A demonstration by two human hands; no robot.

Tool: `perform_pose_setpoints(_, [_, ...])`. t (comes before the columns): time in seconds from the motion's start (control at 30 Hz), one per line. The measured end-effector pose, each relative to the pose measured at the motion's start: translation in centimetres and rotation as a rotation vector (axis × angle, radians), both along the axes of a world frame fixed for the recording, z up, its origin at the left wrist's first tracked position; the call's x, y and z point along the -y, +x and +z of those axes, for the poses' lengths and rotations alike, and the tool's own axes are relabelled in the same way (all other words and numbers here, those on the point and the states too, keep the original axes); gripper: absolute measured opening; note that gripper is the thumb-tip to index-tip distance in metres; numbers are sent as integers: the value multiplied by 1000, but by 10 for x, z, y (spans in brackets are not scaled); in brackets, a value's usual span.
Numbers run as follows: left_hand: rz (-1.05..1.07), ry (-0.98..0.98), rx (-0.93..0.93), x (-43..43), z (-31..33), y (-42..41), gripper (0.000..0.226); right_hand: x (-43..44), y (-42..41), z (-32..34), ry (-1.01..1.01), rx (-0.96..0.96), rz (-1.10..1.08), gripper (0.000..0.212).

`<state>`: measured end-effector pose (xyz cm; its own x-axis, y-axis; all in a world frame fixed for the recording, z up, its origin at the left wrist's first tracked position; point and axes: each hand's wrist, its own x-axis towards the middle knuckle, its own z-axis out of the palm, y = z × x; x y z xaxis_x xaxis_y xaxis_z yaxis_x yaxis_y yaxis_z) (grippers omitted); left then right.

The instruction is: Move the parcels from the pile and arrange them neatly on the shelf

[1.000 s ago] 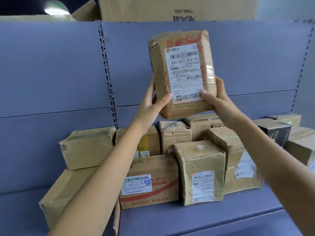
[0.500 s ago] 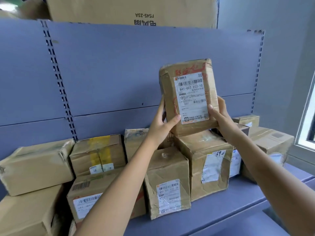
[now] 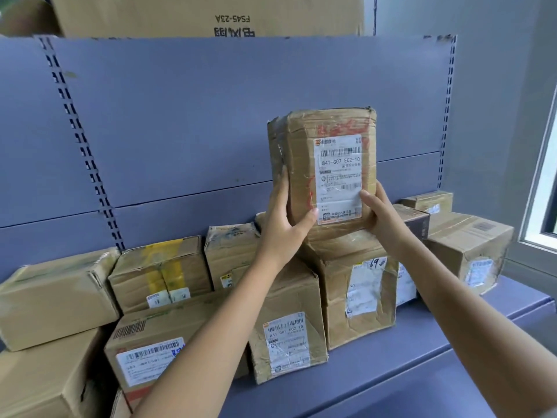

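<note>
So a second ago the parcel (image 3: 328, 170) was up high against the back panel (image 3: 211, 131), over the middle of the row. Now it's come down and to the right, with its bottom edge right at the top of the box (image 3: 358, 285) that has "69" scribbled on its sticker. Can't tell if it's actually resting on it. It hasn't really shifted in the last half second. Both hands hold it the same as before: the left grip (image 3: 283, 224) has its fingers flat up the left side and its thumb across the front lower corner, and the right grip (image 3: 382, 215) has its thumb on the front by the label, with its fingers hidden behind. The parcel stands upright. It's a tall brown cardboard block, dented and soft at the corners, wrapped in shiny clear tape, with red print under a white barcode label. The boxes on the shelf (image 3: 391, 372) are the same tired cardboard, all creased and crumpled with peeling stickers, and one has yellow tape on it. The shelf and panel are smooth blue-grey metal, and the panel has slotted strips running up it.
</note>
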<state>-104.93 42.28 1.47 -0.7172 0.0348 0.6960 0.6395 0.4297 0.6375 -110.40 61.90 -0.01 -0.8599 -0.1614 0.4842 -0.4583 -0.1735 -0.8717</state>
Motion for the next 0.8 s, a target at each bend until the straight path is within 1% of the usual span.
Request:
perform_pose_setpoints(0.1, [13, 48, -6, 28, 10, 8, 83, 30, 3, 10, 53, -34, 41, 39])
perform_pose_setpoints(0.2, [56, 74, -11, 68, 15, 18, 76, 71, 5, 14, 112, -72, 93, 48])
perform_pose_setpoints(0.3, [103, 97, 15, 107, 17, 26, 78, 112, 6, 15, 129, -88, 163, 55])
perform_pose_setpoints(0.43, [122, 124, 93, 144, 9, 26, 78, 145, 5, 6, 178, -90, 177, 47])
perform_pose_setpoints(0.57, [145, 107, 161, 152, -5, 22, 78, 157, 3, -10, 196, -52, 149, 55])
perform_pose_setpoints(0.7, [160, 93, 184, 149, -2, 21, 80, 158, 3, -13, 183, -21, 165, 56])
perform_pose_setpoints(0.8, [158, 103, 170, 151, -7, 23, 79, 157, 5, -9, 203, -35, 158, 58])
